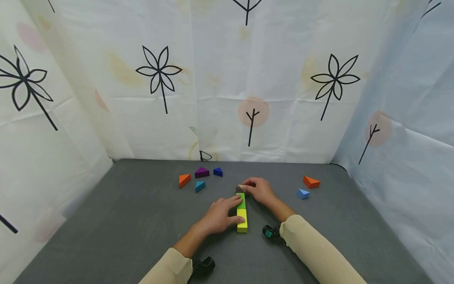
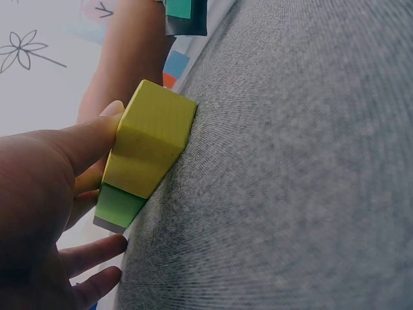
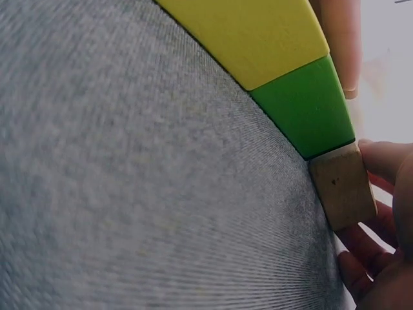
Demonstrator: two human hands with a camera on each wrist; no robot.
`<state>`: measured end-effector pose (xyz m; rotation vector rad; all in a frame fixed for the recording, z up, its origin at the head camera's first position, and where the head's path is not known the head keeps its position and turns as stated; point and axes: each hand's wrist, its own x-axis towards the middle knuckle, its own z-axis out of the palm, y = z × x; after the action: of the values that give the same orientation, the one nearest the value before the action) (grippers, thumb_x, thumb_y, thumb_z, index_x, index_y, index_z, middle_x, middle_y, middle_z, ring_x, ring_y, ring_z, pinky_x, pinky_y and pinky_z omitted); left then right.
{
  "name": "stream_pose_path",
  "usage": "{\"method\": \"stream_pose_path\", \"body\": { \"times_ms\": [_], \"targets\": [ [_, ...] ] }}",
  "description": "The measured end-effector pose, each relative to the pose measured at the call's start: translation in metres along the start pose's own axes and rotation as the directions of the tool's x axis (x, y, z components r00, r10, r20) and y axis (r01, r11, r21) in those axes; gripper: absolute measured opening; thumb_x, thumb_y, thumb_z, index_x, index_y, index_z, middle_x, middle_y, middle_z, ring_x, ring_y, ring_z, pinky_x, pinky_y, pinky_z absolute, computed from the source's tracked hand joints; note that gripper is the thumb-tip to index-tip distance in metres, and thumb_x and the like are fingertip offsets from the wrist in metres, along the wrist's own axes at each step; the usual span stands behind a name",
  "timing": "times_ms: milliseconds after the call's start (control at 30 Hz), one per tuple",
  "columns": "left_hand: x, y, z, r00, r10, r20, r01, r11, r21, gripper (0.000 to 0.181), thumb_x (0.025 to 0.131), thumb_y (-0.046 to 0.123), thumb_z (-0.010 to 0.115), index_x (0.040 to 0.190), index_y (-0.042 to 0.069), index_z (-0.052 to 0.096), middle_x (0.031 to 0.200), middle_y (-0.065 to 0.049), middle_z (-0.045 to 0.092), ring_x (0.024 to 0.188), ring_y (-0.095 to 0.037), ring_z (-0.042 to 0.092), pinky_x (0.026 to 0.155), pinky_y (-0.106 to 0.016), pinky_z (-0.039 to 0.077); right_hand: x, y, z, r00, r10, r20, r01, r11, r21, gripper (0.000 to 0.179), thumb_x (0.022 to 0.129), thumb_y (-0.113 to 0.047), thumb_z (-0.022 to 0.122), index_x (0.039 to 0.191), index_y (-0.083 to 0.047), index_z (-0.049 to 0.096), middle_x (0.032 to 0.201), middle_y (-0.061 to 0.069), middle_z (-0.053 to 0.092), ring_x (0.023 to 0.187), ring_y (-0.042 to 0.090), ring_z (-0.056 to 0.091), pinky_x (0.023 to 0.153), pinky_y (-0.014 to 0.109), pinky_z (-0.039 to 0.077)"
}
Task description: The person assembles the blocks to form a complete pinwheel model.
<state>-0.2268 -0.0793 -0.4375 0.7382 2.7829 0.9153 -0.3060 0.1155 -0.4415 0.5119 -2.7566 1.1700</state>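
At the far left of the group, an orange wedge [image 1: 184, 181], a teal wedge [image 1: 200, 187], a purple wedge [image 1: 202, 172] and a dark blue wedge [image 1: 218, 172] lie apart from one another, all smooth and flat-sided with sharp corners. Next comes the left hand [image 1: 220, 215], its fingers fairly straight and spread, thumb against the yellow block [image 1: 242, 223] and forefinger over the green block [image 1: 242, 201]; it rests on them without curling round either. Those two blocks sit end to end, glossy and painted, in a line whose long axis runs away from the person. At its far end stands the wooden block [image 3: 342, 186], bare brown grain with a small dark knot, its near end seeming to meet the green one. The right hand [image 1: 261, 191] has it pinched between thumb and fingers, reaching in from the right; this hand is the nearer to it, and the line lies leftward and toward the person from those fingertips. Further right, well apart from the line, are a light blue wedge [image 1: 303, 193] and a red-orange wedge [image 1: 311, 182]. Beneath everything is a grey table [image 1: 142, 221] with a finely ribbed, cloth-like surface
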Motion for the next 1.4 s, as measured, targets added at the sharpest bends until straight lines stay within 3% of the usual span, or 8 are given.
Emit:
{"method": "stream_pose_path", "body": {
  "times_ms": [400, 1033, 1400],
  "targets": [
    [-0.0014, 0.0007, -0.0003, 1.000, 0.021, 0.000, -0.021, 1.000, 0.007, 0.065, 0.091, 0.045, 0.066, 0.147, 0.019, 0.046, 0.152, 0.005, 0.038, 0.127, -0.027, 0.044, 0.102, -0.055, 0.032, -0.0019, 0.0040, 0.0005, 1.000, -0.010, 0.021, 0.008, 0.997, 0.072, 0.015, 0.094, -0.021, 0.067, 0.103, -0.012, 0.074, 0.096, -0.001, 0.069, 0.084, 0.015, 0.061, 0.075, 0.038, 0.049],
    [-0.0005, 0.0012, -0.0011, 1.000, 0.021, -0.003, -0.021, 1.000, 0.006, 0.065, 0.090, 0.045, 0.066, 0.147, 0.019, 0.046, 0.152, 0.004, 0.039, 0.127, -0.029, 0.044, 0.102, -0.059, 0.031, -0.0025, 0.0045, 0.0003, 1.000, -0.021, 0.016, 0.019, 0.995, 0.097, 0.017, 0.094, -0.021, 0.067, 0.105, -0.011, 0.074, 0.099, 0.001, 0.069, 0.086, 0.018, 0.062, 0.077, 0.039, 0.049],
    [0.0015, 0.0014, 0.0002, 1.000, -0.020, 0.008, 0.020, 1.000, 0.011, 0.066, 0.090, 0.049, 0.065, 0.147, 0.022, 0.046, 0.152, 0.007, 0.038, 0.129, -0.027, 0.043, 0.103, -0.057, 0.030, -0.0031, 0.0082, -0.0075, 1.000, 0.005, -0.011, -0.003, 0.980, 0.199, 0.025, 0.096, -0.017, 0.064, 0.116, -0.003, 0.068, 0.105, 0.007, 0.068, 0.095, 0.024, 0.063, 0.081, 0.043, 0.050]
  ]
}}
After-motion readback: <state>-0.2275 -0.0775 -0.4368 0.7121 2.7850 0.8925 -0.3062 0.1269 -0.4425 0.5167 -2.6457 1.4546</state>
